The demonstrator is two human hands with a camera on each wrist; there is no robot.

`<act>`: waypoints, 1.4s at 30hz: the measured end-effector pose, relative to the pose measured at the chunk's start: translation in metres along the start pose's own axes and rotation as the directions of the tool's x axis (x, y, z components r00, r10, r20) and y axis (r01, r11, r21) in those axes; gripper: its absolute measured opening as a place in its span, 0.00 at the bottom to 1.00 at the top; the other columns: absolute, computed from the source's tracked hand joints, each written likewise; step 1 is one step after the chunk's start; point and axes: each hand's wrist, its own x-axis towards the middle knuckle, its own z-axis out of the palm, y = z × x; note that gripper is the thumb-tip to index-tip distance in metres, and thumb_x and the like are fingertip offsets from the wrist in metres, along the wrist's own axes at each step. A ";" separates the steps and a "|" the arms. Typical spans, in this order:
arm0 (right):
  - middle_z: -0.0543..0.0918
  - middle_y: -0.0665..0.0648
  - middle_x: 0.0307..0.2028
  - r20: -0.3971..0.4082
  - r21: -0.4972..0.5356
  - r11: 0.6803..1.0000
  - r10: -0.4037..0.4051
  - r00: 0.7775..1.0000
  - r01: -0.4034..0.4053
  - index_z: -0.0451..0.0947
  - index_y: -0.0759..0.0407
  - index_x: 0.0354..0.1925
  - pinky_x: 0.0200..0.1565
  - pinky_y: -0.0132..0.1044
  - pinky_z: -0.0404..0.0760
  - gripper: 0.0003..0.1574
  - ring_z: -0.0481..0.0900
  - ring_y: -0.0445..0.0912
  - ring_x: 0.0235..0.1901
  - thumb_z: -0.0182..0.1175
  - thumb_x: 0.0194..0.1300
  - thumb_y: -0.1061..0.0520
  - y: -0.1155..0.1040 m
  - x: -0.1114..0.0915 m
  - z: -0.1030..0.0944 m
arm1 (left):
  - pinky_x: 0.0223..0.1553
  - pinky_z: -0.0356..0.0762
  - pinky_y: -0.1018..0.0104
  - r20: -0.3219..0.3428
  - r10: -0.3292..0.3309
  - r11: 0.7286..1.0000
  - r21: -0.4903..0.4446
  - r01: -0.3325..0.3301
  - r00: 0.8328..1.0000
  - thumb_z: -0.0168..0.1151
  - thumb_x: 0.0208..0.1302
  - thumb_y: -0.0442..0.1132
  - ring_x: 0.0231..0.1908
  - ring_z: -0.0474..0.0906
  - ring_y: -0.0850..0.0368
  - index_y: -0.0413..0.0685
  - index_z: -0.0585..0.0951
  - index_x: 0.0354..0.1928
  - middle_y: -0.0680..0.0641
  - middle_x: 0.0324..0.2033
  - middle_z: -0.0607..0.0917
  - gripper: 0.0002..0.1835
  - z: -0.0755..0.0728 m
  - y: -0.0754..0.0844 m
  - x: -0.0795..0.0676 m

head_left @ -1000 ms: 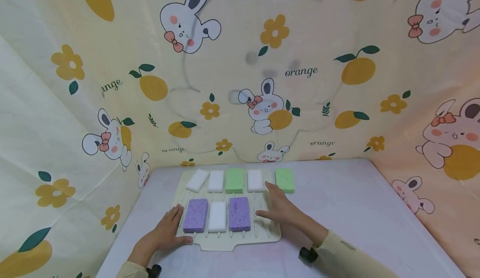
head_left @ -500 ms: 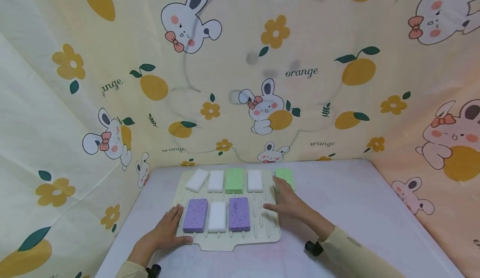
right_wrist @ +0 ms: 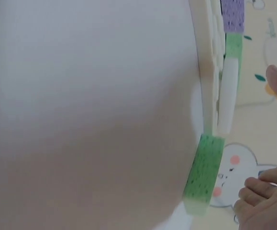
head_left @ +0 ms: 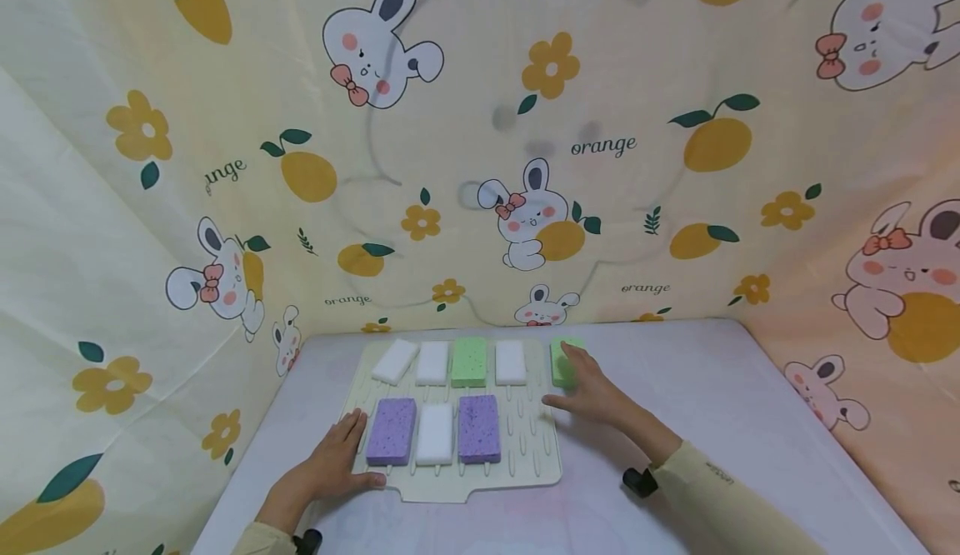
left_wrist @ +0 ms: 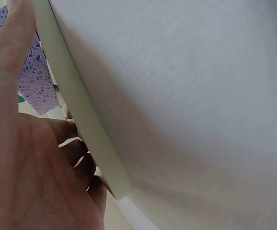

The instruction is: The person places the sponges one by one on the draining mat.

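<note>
My left hand (head_left: pixel 330 459) rests on the left edge of a cream ridged drying mat (head_left: pixel 522 473), its thumb near the front edge. In the left wrist view its fingers (left_wrist: pixel 83 167) lie over the mat's rim beside a purple sponge (left_wrist: pixel 38 79). My right hand (head_left: pixel 596 392), thumb spread from the fingers, hovers by a green sponge (head_left: pixel 560 365) just off the mat's right side and partly covers it. The right wrist view has a gap between those fingers and the green sponge (right_wrist: pixel 204 172); nothing is in the hand.
On the mat's back row lie a tilted white sponge (head_left: pixel 395 362), two more white sponges and a green sponge (head_left: pixel 469 362). The front row has two purple sponges around a white sponge (head_left: pixel 435 434). A patterned curtain (head_left: pixel 480 122) closes off the table's back and sides.
My right hand has moved rightward, from the mat's right part to over the green sponge beside it. The left hand and the sponges have stayed in place.
</note>
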 end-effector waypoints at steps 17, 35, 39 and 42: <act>0.54 0.71 0.75 -0.014 -0.055 0.998 -0.004 1.000 0.003 0.45 0.65 0.78 0.68 0.67 0.62 0.74 0.54 0.67 0.72 0.73 0.53 0.32 0.032 0.012 -0.012 | 0.75 0.43 0.39 -0.003 0.009 1.000 -0.030 -0.009 1.000 0.67 0.48 0.75 0.75 0.45 0.31 0.29 0.51 0.76 0.28 0.76 0.51 0.69 0.005 -0.005 0.002; 0.44 0.69 0.78 0.102 -0.032 0.994 0.109 0.989 -0.106 0.37 0.64 0.79 0.72 0.67 0.49 0.77 0.43 0.66 0.76 0.72 0.55 0.31 0.060 0.033 -0.019 | 0.75 0.45 0.39 -0.001 -0.003 1.000 -0.003 0.003 1.000 0.68 0.49 0.73 0.75 0.46 0.31 0.29 0.51 0.76 0.29 0.76 0.51 0.68 0.002 -0.002 0.002; 0.44 0.70 0.78 0.132 -0.018 0.991 0.131 0.983 -0.130 0.36 0.65 0.79 0.73 0.66 0.48 0.79 0.42 0.67 0.76 0.73 0.53 0.32 0.062 0.038 -0.020 | 0.75 0.44 0.37 -0.003 0.008 1.000 -0.023 -0.008 1.000 0.68 0.49 0.72 0.75 0.45 0.29 0.28 0.51 0.75 0.28 0.75 0.51 0.68 0.002 -0.002 0.002; 0.43 0.71 0.78 0.149 -0.009 0.990 0.138 0.979 -0.138 0.36 0.66 0.79 0.73 0.66 0.48 0.79 0.42 0.67 0.76 0.74 0.53 0.33 0.064 0.041 -0.021 | 0.75 0.45 0.37 -0.013 0.017 0.999 -0.030 -0.018 1.000 0.69 0.49 0.72 0.74 0.46 0.29 0.28 0.52 0.75 0.27 0.75 0.51 0.68 0.002 -0.002 0.001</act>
